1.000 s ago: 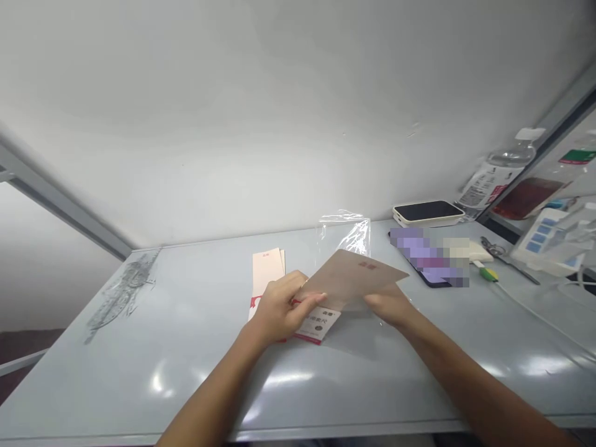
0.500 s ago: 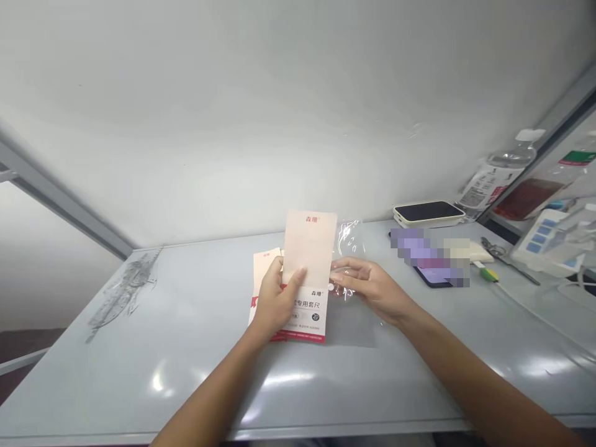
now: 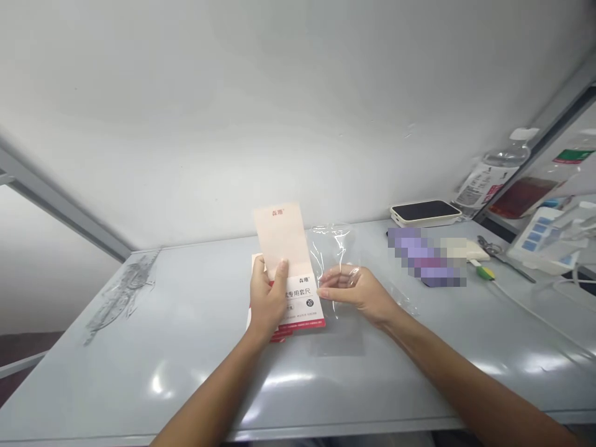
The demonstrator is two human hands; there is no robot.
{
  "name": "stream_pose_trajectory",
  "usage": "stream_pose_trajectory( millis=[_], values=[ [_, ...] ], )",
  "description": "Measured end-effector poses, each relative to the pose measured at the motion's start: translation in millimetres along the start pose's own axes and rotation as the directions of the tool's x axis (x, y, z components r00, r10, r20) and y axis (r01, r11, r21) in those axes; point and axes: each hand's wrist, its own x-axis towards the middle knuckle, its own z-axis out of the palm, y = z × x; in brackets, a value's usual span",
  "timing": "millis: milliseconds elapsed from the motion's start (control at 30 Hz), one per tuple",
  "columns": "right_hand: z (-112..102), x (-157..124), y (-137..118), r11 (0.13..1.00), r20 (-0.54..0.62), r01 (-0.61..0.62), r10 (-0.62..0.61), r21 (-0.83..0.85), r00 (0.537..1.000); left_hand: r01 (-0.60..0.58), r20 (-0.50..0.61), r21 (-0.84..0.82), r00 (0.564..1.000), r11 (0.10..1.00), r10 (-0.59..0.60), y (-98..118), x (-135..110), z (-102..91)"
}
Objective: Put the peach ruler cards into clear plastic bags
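Note:
My left hand (image 3: pixel 267 298) is closed on a tall pink-and-white card (image 3: pixel 288 261) with a red band at its foot, holding it upright above the grey table (image 3: pixel 139 347). Just behind it lies a second similar card (image 3: pixel 255 267), mostly hidden. My right hand (image 3: pixel 356 292) pinches the edge of a clear plastic sleeve (image 3: pixel 333 248) right beside the card; the sleeve stands up and trails down onto the table.
To the right lie a phone in a pale case (image 3: pixel 424 213), a blurred dark device (image 3: pixel 426 264), a water bottle (image 3: pixel 493 171), scissors (image 3: pixel 500 254), a white remote-like box (image 3: pixel 535 239) and a cable (image 3: pixel 526 307). A white wall rises behind the table.
The card was flat and low a second ago; my left hand has stood it upright and shifted it left. My right hand has come off the card and taken the clear sleeve.

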Motion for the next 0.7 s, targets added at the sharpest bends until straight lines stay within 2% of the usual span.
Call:
stream_pose_trajectory(
  millis=[133,400,533,700],
  values=[
    [4,1,4,0.999,0.017,-0.003,0.002,0.042,1.0,-0.055,-0.099,0.043,0.993,0.998,0.059,-3,-2,0.9],
    [10,-2,7,0.999,0.068,-0.033,0.031,0.02,0.997,-0.072,-0.219,0.162,0.97,0.984,0.107,-4,7,-6.5],
    [13,-1,9,0.995,0.085,-0.058,0.05,0.085,0.995,-0.098,-0.299,0.211,0.941,0.973,0.16,-6,8,-8.1],
    [15,-1,13,0.982,0.113,-0.028,0.007,0.188,0.994,-0.115,-0.354,0.24,0.914,0.964,0.197,-3,12,-12.6]
  ],
)
